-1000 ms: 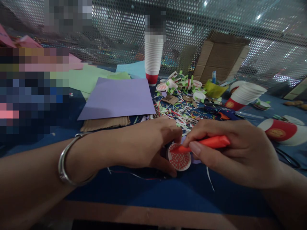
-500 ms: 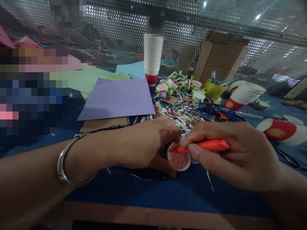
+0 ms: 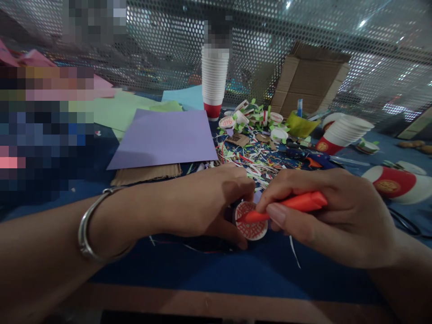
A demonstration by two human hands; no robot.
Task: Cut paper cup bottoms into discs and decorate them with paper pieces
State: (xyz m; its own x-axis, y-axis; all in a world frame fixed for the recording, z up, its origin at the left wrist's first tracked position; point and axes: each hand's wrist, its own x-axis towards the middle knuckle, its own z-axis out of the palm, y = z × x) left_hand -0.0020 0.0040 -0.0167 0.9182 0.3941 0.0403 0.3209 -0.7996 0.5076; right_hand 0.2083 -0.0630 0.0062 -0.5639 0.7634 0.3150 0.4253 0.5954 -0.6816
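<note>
My left hand (image 3: 216, 202), with a silver bangle at the wrist, curls its fingers and thumb around the edge of a small white paper cup bottom (image 3: 254, 230). Its round face carries a red grid of drawn lines. In my right hand (image 3: 334, 218) is a red-orange marker (image 3: 297, 205), gripped between thumb and fingers. The marker's tip end points left and rests on or just over the white disc; exact contact cannot be made out. A bit of purple paper (image 3: 258, 196) shows behind the disc.
Purple paper (image 3: 165, 137) lies on corrugated cardboard (image 3: 148, 174) at left. Behind the hands are paper scraps (image 3: 251, 162) and several small cup pieces (image 3: 279, 135). A tall cup stack (image 3: 214, 81) stands at the back; tilted cups (image 3: 344, 135) and a lying cup (image 3: 391, 183) are right.
The marker has shifted slightly, its tip end now further left and lower on the disc. My left hand and the disc have stayed almost in place.
</note>
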